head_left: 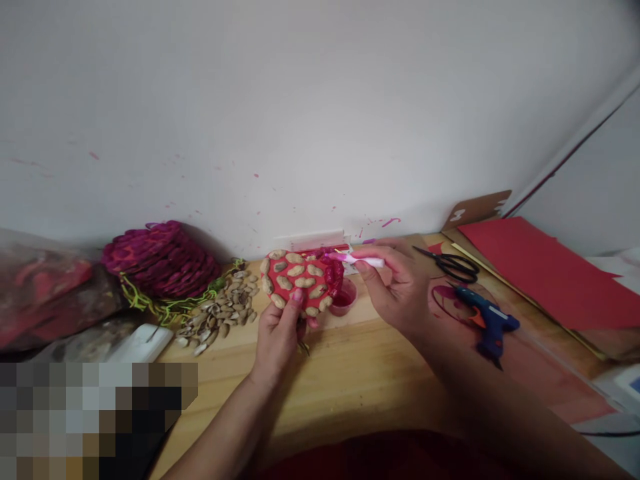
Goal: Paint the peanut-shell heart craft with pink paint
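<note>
A round red disc (286, 272) covered with peanut shells is held up over the wooden table by my left hand (283, 330), its thumb on the front face. Most shells are plain tan; those along the right edge are wet with magenta-red paint. My right hand (397, 287) is closed around a white-handled brush (369, 261), whose pink-stained tip touches the disc's upper right edge. Just behind and below the disc, a small clear cup (343, 299) of dark red paint stands on the table, partly hidden.
Loose shells (225, 310) lie left of the disc, near a magenta stacked bundle (160, 260) with green strings. To the right are black scissors (457, 267), a blue glue gun (493, 327) and red sheets (545, 273). A paint-spattered wall (300, 133) rises behind the table (350, 380).
</note>
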### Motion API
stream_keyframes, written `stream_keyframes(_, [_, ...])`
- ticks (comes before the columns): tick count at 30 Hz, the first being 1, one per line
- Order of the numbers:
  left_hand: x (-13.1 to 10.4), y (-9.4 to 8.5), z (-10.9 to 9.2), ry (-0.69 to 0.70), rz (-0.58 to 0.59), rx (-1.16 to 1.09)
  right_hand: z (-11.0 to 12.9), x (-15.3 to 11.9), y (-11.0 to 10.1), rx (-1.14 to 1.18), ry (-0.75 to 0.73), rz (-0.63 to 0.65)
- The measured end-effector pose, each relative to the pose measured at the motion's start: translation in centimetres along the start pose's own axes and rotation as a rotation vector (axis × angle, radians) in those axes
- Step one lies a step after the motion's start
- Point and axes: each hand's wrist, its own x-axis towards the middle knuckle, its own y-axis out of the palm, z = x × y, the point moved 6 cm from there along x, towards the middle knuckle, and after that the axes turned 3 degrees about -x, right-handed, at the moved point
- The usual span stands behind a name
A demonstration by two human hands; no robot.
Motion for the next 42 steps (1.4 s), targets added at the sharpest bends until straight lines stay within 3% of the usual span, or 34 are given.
stream_keyframes(8, [-0.4, -0.1, -0.5, 0.126, 0.02, 0.137, 1.3, -0.5, 0.7, -0.016, -0.124, 0.033])
stream_keyframes(29, [-0.6, 0.5, -1.3, 0.13, 0.031, 0.127, 1.3, -0.5, 0.7, -0.029, -0.189, 0.055])
stream_keyframes(38, [0.2, -0.1, -1.4, 0.179, -0.019, 0.128, 0.2, 0.6, -0.5, -0.078, -0.083, 0.069])
stream_keyframes(42, [0.6, -0.3, -1.6, 0.198, -0.043, 0.159, -1.6, 1.4, 0.1, -0.161, 0.043, 0.18])
